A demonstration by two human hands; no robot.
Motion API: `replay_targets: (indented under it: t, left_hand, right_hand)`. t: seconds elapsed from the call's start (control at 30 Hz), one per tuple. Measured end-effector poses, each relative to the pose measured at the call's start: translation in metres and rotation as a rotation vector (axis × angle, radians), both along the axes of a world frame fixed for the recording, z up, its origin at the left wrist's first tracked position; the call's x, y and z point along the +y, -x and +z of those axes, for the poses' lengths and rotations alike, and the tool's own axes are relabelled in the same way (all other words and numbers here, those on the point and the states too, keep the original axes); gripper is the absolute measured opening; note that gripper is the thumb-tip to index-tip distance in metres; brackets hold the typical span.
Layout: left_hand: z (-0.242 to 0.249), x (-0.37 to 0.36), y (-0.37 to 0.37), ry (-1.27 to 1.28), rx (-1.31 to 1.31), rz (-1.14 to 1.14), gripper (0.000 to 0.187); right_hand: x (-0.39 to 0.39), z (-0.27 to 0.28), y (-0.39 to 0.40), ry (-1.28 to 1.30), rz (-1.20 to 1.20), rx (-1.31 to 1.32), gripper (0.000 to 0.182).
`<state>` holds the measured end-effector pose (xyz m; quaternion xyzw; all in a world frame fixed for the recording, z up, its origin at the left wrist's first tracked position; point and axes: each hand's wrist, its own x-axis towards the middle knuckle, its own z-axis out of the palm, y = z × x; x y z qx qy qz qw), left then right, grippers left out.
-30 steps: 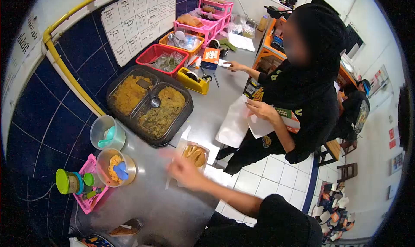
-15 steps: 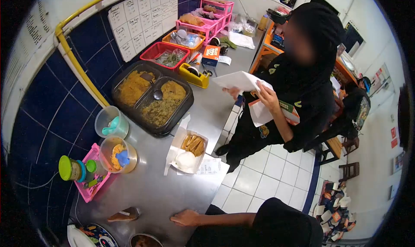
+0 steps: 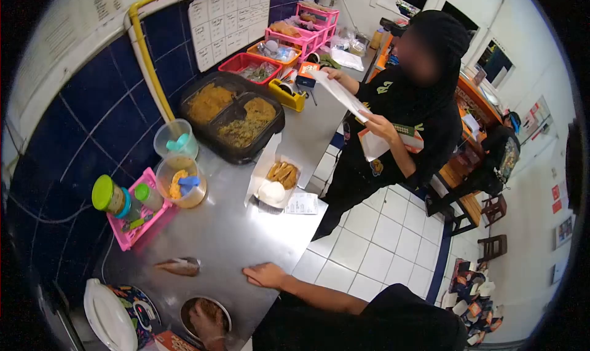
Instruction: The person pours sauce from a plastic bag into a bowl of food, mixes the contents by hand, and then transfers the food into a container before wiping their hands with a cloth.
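Observation:
My right hand [image 3: 265,275] lies on the steel counter [image 3: 246,240] near its front edge, fingers resting on the metal and holding nothing. At the bottom, my left hand [image 3: 208,323] reaches into a round metal bowl [image 3: 230,319] of brown food [image 3: 212,307]; its fingers are hidden down in the bowl. Between the hands and the wall lies a small brown-and-pale item [image 3: 178,266]. Farther up the counter stands an open paper food box [image 3: 258,170] with white rice [image 3: 271,192] and sliced golden-brown fried pieces [image 3: 284,174], beside a printed slip [image 3: 302,203].
A black divided tray [image 3: 249,149] of food stands by the wall. Plastic tubs [image 3: 178,139] and a pink basket [image 3: 132,235] with jars are at left, a white-lidded pot [image 3: 110,317] below. Across the counter a person [image 3: 405,105] holds a white sheet [image 3: 338,95].
My view has shifted, bringing more of the bowl into sight, and my left hand now shows inside it. My right hand stays on the counter. The other person's white sheet has tilted.

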<state>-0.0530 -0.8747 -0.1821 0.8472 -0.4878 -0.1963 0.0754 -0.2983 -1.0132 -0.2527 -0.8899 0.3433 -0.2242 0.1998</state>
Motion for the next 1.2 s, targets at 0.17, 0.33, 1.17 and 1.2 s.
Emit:
replay_targets:
  t: [0.17, 0.33, 1.17, 1.2]
  left_hand:
    - [0.016, -0.004, 0.012, 0.031, 0.096, 0.064, 0.061]
    - [-0.002, 0.0, -0.006, 0.009, 0.048, -0.02, 0.072]
    - [0.016, 0.008, -0.01, 0.107, 0.106, 0.139, 0.039]
    - [0.022, 0.008, -0.009, 0.162, 0.101, 0.094, 0.036]
  right_hand:
    - [0.002, 0.002, 0.0, 0.009, -0.118, 0.04, 0.018]
    - [0.0, 0.004, -0.004, 0.078, -0.182, 0.053, 0.02]
    - [-0.001, 0.004, -0.005, 0.025, -0.241, 0.123, 0.024]
    - [-0.001, 0.003, -0.005, 0.029, -0.245, 0.127, 0.024]
